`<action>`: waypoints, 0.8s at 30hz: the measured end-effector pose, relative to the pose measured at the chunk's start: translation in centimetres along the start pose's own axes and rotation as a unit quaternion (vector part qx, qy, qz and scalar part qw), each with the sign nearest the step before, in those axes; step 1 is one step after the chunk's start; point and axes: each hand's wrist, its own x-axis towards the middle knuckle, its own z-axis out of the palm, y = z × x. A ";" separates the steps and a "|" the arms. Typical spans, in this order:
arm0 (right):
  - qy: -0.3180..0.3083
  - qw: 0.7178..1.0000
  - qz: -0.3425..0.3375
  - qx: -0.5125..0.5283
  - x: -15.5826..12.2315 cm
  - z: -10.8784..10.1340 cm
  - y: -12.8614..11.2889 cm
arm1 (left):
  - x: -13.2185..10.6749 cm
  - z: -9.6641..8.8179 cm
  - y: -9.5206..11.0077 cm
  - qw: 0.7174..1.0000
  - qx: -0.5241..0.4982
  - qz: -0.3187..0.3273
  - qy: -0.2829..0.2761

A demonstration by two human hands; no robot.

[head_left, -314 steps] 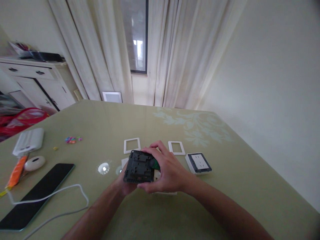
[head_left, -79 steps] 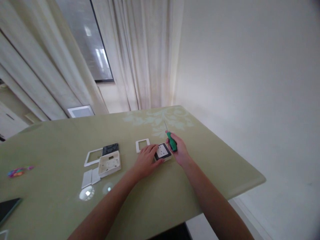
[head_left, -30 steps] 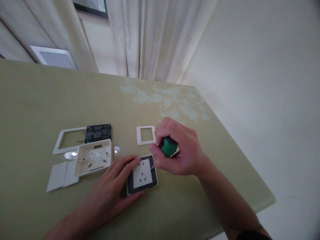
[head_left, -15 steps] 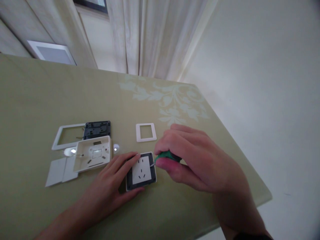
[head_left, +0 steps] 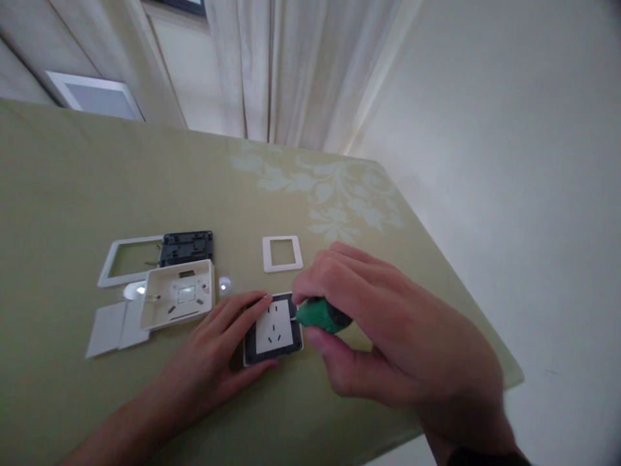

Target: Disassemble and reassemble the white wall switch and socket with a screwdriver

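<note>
A wall socket (head_left: 274, 329) with a white slotted face and dark surround lies face up on the table. My left hand (head_left: 226, 336) grips its left side, fingers on the top edge and thumb along the near edge. In my right hand (head_left: 373, 323) is a screwdriver (head_left: 320, 315) with a green and black handle, held between thumb and curled fingers. Its short visible shaft reaches the right side of the socket's dark surround; the tip's exact seat is too small to make out.
Beyond the socket lies a small white frame (head_left: 282, 268). To the left are a white mounting box (head_left: 179, 294), a dark socket back (head_left: 187, 248), a larger white frame (head_left: 107, 264) and flat white plates (head_left: 105, 330). The table edge (head_left: 446, 259) slopes away at right.
My right hand has turned around the screwdriver, its thumb dropping lower and more of the green handle showing. My left hand stays on the socket. The view has shifted slightly.
</note>
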 end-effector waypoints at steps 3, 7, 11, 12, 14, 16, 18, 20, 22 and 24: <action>0.052 0.995 0.054 -0.069 0.0 0.1 0.1 | 0.1 -0.1 0.1 1.000 0.000 0.005 0.003; 0.026 0.998 0.016 -0.053 -0.1 -0.2 -0.1 | 0.1 -0.1 0.2 1.000 0.008 0.004 0.011; -0.004 0.999 0.013 -0.040 -0.3 -0.5 -0.4 | 0.2 -0.2 0.1 1.000 0.007 0.002 0.003; 0.012 0.998 0.025 -0.063 -0.3 -0.5 -0.4 | 0.2 -0.2 0.1 1.000 0.006 0.001 0.001; 0.052 0.990 0.051 -0.119 -0.2 -0.4 -0.1 | 0.3 -0.2 0.2 1.000 0.010 0.002 0.002; 0.062 0.986 0.062 -0.141 -0.1 -0.3 0.0 | 0.3 -0.3 0.2 1.000 0.014 0.005 0.005; 0.029 0.993 0.039 -0.108 -0.1 -0.4 -0.1 | 0.2 -0.3 0.3 1.000 0.015 0.008 0.004; -0.004 0.998 0.018 -0.068 -0.2 -0.6 -0.3 | 0.2 -0.3 0.3 1.000 0.012 0.008 0.000; 0.009 0.996 0.023 -0.082 -0.3 -0.6 -0.3 | 0.2 -0.2 0.3 1.000 0.011 0.008 -0.001; 0.052 0.989 0.046 -0.133 -0.4 -0.5 -0.3 | 0.2 -0.2 0.3 1.000 0.015 0.007 0.001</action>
